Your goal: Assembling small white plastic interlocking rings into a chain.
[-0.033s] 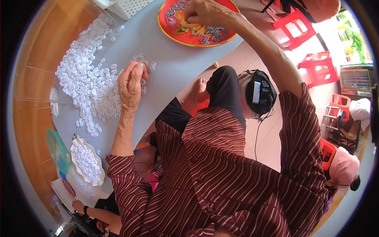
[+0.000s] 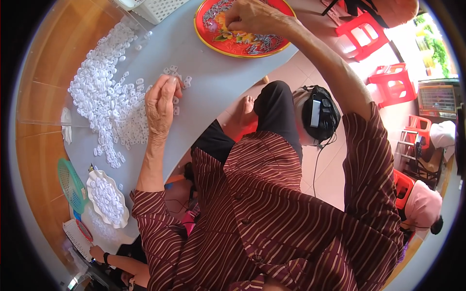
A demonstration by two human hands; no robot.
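My left hand (image 2: 161, 104) rests on the grey table, closed, its fingertips pinched together. Whatever it grips is hidden behind the fingers. Small white plastic pieces (image 2: 187, 81) with holes lie just past its fingertips, and a large heap of white pieces (image 2: 104, 80) spreads to its left. Farther off and to the right, my right hand (image 2: 252, 18) reaches over a round red tray (image 2: 218, 47) with a flower pattern and a yellow rim. Its fingers are curled in a pinch, and I cannot see what is between them. Small silvery metal parts (image 2: 264, 44) are scattered in the tray.
A wavy-edged white dish (image 2: 122, 220) of white pieces and a green basket (image 2: 73, 186) stand at the left. Another person's hand (image 2: 97, 253) is at lower left. A white perforated basket (image 2: 158, 8) sits at the far edge; red stools (image 2: 361, 36) stand right.
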